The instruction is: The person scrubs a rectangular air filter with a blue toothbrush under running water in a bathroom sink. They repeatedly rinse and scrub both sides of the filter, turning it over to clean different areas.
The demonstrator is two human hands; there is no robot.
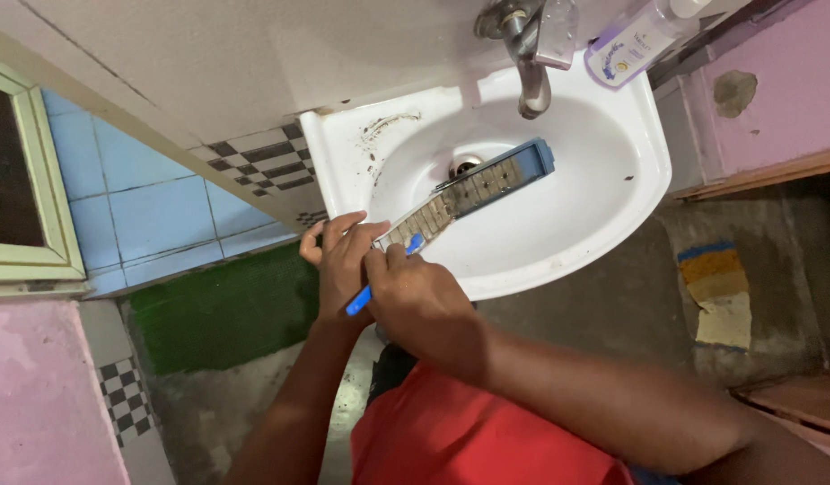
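Both hands (379, 278) scrub slatted blue filter (473, 190) with brush (379, 280).

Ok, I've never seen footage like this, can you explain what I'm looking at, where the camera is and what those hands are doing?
There is no machine here. The picture comes from one camera worn on a person's head, looking down at their own two bare hands over a white wash basin. The left hand holds one end of a long, narrow filter panel with a blue frame, which stretches out over the basin toward the drain. The right hand has its grip closed on a blue toothbrush, with the brush end against the panel. Above are a metal tap and a clear bottle resting on the basin's rim. Blue wall tiles are at the left, and a bare concrete floor lies below.
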